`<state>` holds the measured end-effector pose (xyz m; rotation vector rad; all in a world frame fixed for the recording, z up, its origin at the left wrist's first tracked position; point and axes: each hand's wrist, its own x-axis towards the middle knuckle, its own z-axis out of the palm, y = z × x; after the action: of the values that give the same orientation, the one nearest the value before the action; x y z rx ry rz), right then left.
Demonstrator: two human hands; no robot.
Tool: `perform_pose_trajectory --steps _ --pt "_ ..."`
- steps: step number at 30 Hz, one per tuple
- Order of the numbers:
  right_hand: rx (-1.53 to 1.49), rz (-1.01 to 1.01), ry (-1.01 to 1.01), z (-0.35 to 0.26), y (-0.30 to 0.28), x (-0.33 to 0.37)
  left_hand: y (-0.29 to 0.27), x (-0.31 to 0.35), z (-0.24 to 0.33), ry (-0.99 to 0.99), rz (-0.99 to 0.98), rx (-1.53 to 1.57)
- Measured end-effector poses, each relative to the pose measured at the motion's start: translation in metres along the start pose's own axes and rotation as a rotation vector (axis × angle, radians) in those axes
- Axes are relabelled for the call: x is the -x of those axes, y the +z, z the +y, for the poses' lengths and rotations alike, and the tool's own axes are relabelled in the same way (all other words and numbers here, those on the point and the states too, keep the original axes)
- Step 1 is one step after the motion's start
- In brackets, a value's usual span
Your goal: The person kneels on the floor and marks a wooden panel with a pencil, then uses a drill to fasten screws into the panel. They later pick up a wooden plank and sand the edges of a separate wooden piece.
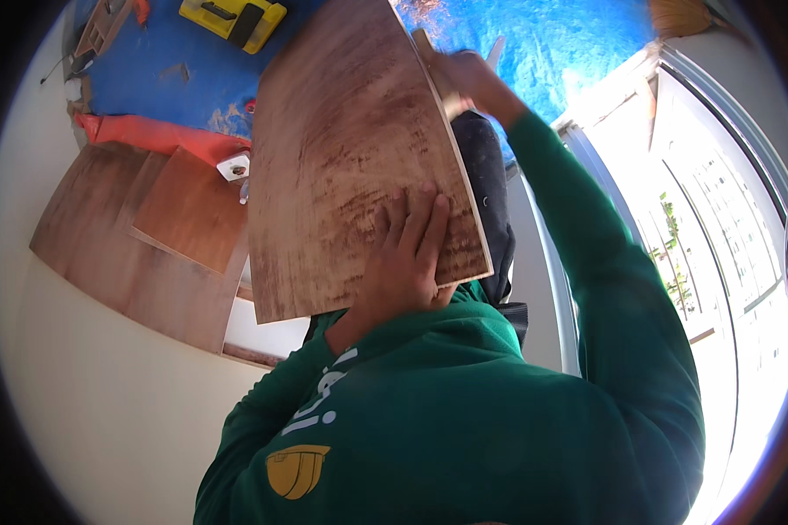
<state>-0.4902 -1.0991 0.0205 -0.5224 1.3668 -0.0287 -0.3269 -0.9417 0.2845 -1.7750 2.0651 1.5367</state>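
A large brown wooden board [333,140] is held tilted in front of me, its face streaked with darker patches. My left hand [407,249] clasps its near edge, with fingers spread on the face and the thumb side partly out of sight. At the board's far right edge, my right hand [471,80] is closed round a light wooden block-like tool [425,48], which lies along that edge. Motion blurs this hand, and most of the tool is hidden by it. A thin grey blade-like piece [496,52] shows just beyond the hand.
Several brown boards [105,236] lie at the left near a red sheet [162,138]. A yellow and black case [236,22] rests on the blue floor covering [171,83]. My dark-trousered leg [486,175] is beside the board. A bright window [709,227] stands right, a broom [681,16] far right.
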Motion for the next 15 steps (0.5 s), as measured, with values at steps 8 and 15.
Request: perform_pose_trajectory --steps 8,15 --pt "0.623 -0.045 -0.183 -0.030 -0.005 -0.006 -0.009 -0.003 0.001 0.003 -0.044 0.021" --pt "0.529 0.015 -0.195 -0.052 -0.002 0.302 -0.009 -0.001 -0.002 0.003 -0.068 0.057"
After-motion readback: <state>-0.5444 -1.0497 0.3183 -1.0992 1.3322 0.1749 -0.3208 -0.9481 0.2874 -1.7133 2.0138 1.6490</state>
